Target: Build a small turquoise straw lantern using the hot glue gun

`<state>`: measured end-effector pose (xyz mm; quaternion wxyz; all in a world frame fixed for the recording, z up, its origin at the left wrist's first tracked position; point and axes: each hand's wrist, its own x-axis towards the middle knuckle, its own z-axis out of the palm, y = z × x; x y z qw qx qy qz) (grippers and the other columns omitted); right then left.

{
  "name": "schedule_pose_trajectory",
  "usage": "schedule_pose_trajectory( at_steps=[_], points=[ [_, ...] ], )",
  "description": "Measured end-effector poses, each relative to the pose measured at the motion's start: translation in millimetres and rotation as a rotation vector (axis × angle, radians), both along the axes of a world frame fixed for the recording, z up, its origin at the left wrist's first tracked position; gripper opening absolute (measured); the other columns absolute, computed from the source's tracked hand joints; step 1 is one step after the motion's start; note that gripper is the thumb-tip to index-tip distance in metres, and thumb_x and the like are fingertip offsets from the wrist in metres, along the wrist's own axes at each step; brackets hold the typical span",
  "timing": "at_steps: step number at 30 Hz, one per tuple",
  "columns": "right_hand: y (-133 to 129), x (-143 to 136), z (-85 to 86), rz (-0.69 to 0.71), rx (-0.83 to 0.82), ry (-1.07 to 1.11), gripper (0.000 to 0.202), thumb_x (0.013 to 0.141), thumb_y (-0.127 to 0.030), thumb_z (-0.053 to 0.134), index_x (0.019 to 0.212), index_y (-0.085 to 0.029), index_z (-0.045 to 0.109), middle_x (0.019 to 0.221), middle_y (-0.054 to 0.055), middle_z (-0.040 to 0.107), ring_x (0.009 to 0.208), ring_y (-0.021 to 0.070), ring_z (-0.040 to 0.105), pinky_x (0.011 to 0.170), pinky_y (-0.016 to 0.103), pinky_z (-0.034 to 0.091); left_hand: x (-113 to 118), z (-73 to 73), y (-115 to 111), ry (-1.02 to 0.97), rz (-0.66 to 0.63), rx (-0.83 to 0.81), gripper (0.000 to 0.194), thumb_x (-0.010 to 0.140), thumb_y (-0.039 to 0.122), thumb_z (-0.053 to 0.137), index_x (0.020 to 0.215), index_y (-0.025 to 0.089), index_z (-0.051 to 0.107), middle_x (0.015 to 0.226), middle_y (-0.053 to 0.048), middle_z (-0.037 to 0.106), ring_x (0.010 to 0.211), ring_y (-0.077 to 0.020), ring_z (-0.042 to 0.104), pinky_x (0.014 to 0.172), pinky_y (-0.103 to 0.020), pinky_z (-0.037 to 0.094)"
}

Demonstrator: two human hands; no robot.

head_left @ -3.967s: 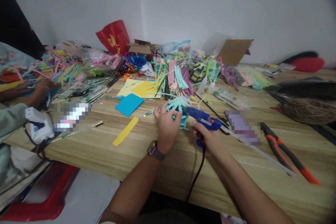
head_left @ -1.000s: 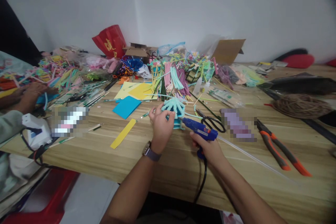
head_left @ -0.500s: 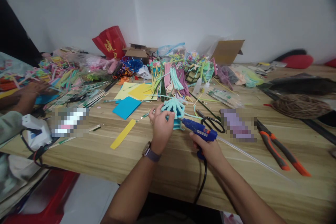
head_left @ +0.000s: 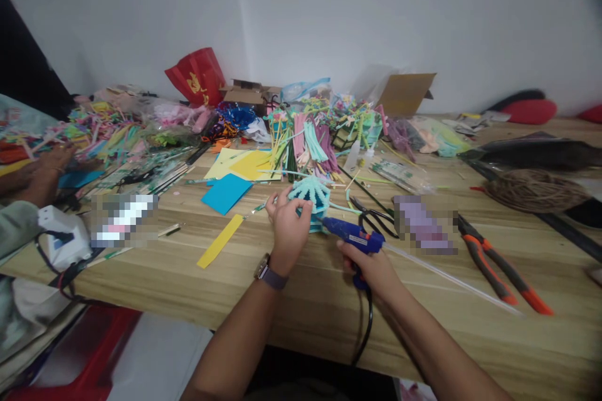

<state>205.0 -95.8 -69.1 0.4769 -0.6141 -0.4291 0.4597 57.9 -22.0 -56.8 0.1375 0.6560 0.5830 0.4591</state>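
Observation:
My left hand [head_left: 290, 216] grips the near left side of a small teal craft piece [head_left: 311, 191], with light, fuzzy ribs fanning over a dark blue inside; part of it is hidden behind my fingers. In my right hand [head_left: 374, 266] is a blue glue gun [head_left: 348, 232], its tip pointing left at the lower right side of the craft piece. I cannot tell whether the tip touches it. A long clear glue stick [head_left: 451, 276] sticks out of the gun's back end. Black-handled scissors [head_left: 377, 220] lie just behind the gun.
Long-nosed pliers [head_left: 486, 257] with orange-grey handles and a coil of brown cord [head_left: 533, 190] lie at right. Blue paper [head_left: 227, 193] and a yellow strip [head_left: 220, 241] lie left. Bundled pipe cleaners [head_left: 315, 141] stand behind. A co-worker's hand [head_left: 49, 169] is at far left, near a white power socket [head_left: 63, 238].
The glue gun in my right hand has shifted slightly left and down, its tip now lower on the craft piece. My left hand keeps its hold almost unchanged.

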Motion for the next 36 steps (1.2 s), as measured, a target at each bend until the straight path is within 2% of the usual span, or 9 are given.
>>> schedule_pose_trajectory(
  at_steps=[5,8,11,14,19,23,26,33,36],
  points=[
    [-14.6,12.0,2.3,0.245,-0.302,0.239,0.035,0.064,-0.048,0.073,0.071,-0.016,0.064,0.062,0.004,0.068,0.044,0.0087,0.052,0.038,0.018,0.034,-0.7,2.1,0.9,-0.007,-0.003,-0.014,0.025,0.086,0.031,0.054,0.067,0.022,0.067,0.127,-0.008,0.061,0.129,-0.0257,0.042,0.11,-0.05,0.025],
    [-20.0,23.4,2.4,0.328,-0.393,0.242,0.036,0.061,-0.044,0.077,0.08,-0.017,0.063,0.069,0.003,0.068,0.056,0.0125,0.061,0.044,0.02,0.044,-1.5,4.9,1.4,-0.002,-0.002,-0.027,0.023,0.085,0.031,0.056,0.068,0.021,0.068,0.127,-0.008,0.061,0.13,-0.0274,0.039,0.11,-0.051,0.026],
    [-18.7,34.9,-2.2,0.43,-0.355,0.01,0.033,0.062,-0.044,0.076,0.073,-0.016,0.062,0.059,-0.002,0.062,0.05,0.0115,0.058,0.046,0.021,0.044,-1.8,6.5,3.1,0.015,-0.008,-0.026,0.022,0.084,0.031,0.057,0.068,0.022,0.069,0.128,-0.007,0.061,0.132,-0.0283,0.036,0.11,-0.052,0.025],
    [-13.1,45.0,-5.8,0.501,-0.279,-0.33,0.029,0.063,-0.042,0.075,0.063,-0.017,0.062,0.046,-0.005,0.054,0.039,0.0087,0.047,0.039,0.02,0.032,-1.6,6.5,5.4,0.038,-0.017,-0.021,0.022,0.084,0.03,0.056,0.068,0.023,0.069,0.126,-0.007,0.062,0.132,-0.0283,0.036,0.11,-0.052,0.024],
    [4.8,54.5,10.3,0.512,-0.164,-0.783,0.034,0.059,-0.036,0.078,0.042,-0.019,0.053,0.035,-0.004,0.047,0.035,0.0089,0.038,0.04,0.023,0.019,-1.8,7.5,5.2,0.075,-0.007,-0.042,0.024,0.084,0.032,0.056,0.069,0.023,0.071,0.129,-0.007,0.06,0.133,-0.03,0.034,0.11,-0.052,0.024],
    [32.6,50.8,25.9,0.399,-0.054,-1.106,0.026,0.076,-0.036,0.065,0.056,-0.019,0.065,0.056,0.004,0.063,0.052,0.0143,0.053,0.049,0.025,0.026,-2.8,9.8,3.8,0.105,-0.016,-0.07,0.024,0.084,0.033,0.055,0.071,0.023,0.072,0.132,-0.006,0.059,0.134,-0.0294,0.034,0.111,-0.051,0.024],
    [53.7,41.8,21.6,0.317,-0.047,-1.292,0.022,0.082,-0.028,0.056,0.073,-0.015,0.071,0.08,0.014,0.071,0.071,0.0202,0.063,0.057,0.027,0.03,-2.9,11.4,3.6,0.123,-0.027,-0.078,0.025,0.085,0.033,0.054,0.072,0.022,0.073,0.13,-0.007,0.059,0.133,-0.0285,0.036,0.111,-0.05,0.024],
    [71.8,45.9,9.6,0.289,-0.032,-1.2,0.016,0.079,-0.02,0.055,0.067,-0.015,0.064,0.069,0.01,0.069,0.064,0.0178,0.06,0.056,0.027,0.034,-2.6,13.7,1.2,0.126,-0.003,-0.111,0.025,0.085,0.034,0.054,0.074,0.023,0.074,0.134,-0.005,0.057,0.136,-0.0314,0.03,0.11,-0.051,0.025],
    [71.8,48.9,26.2,0.201,0.06,-0.805,0.018,0.084,-0.028,0.052,0.074,-0.017,0.062,0.067,0.005,0.069,0.061,0.0153,0.061,0.058,0.024,0.042,-2.0,13.3,0.5,0.121,-0.006,-0.119,0.025,0.085,0.035,0.055,0.074,0.023,0.073,0.135,-0.005,0.056,0.136,-0.0312,0.029,0.111,-0.051,0.025]
  ],
)
